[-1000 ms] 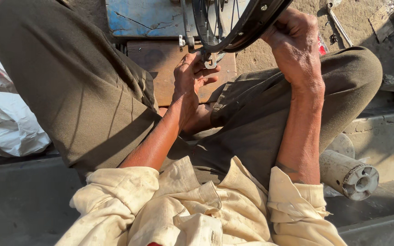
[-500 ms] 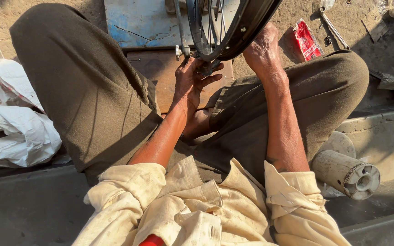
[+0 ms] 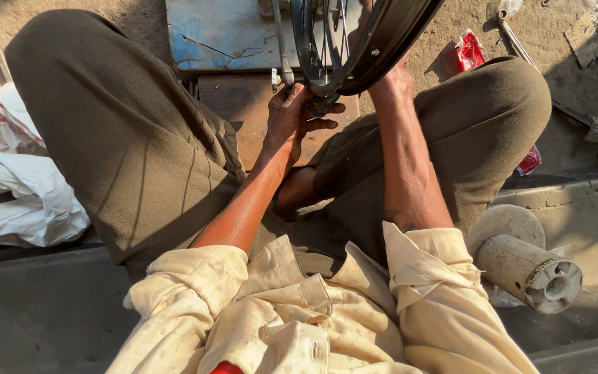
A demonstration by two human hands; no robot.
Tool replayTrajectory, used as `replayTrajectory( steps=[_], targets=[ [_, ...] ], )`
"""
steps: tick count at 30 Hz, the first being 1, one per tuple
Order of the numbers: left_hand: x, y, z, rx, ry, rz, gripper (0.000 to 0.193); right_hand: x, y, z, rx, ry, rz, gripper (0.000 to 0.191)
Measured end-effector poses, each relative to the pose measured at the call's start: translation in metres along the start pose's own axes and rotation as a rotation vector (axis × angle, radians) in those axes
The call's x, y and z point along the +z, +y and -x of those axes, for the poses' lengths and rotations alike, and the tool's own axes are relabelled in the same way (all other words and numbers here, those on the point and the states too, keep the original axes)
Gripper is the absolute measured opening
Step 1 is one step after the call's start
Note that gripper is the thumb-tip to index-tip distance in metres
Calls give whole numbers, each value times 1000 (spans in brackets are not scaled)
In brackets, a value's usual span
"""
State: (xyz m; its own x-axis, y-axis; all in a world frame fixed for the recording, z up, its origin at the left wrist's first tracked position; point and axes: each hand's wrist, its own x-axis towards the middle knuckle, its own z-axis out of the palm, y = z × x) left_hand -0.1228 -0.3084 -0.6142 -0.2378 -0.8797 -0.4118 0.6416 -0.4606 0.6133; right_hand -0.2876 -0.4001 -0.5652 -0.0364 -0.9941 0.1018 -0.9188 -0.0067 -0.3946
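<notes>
Two hands are engaged on one black bicycle wheel rim, which stands on edge between the person's knees, above a brown wooden block and a scuffed blue metal plate on the ground.

We note the left hand at the lowest point of the rim, fingers curled together around a small fitting where the spokes meet the rim; what exactly it pinches is hidden by the fingers. The right hand lies behind the rim's right side. We cannot tell its state: the rim covers the fingers, and only the wrist and back of the hand show.

Elsewhere we record a red wrapper on the dirt near the right knee, white plastic bags at the left, and a pale cylindrical part on the concrete step at the right.

Risks, in our judgement: the rim is steadied by the hands alone, so a slackened hold could let it roll or tip off the block. The left fingers sit close among the spokes; a sudden turn of the wheel could trap them. A small fitting dropped here would be hard to find in the dirt.
</notes>
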Motion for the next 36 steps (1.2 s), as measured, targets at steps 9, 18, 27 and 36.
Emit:
replayTrajectory(
  steps=[9,18,27,36],
  targets=[
    [-1,-1,2,13,-61,-13,41,1,13,5,133,-62,-188,16],
    [2,13,7,1,-60,23,37,-47,-2,-5,-15,152,-1173,24],
    [-31,21,0,-36,-108,446,65,-231,-15,12,-249,287,-192,19],
    [-24,83,-53,154,399,-158,60,-116,-83,64,-742,692,-326,25]
  ],
)
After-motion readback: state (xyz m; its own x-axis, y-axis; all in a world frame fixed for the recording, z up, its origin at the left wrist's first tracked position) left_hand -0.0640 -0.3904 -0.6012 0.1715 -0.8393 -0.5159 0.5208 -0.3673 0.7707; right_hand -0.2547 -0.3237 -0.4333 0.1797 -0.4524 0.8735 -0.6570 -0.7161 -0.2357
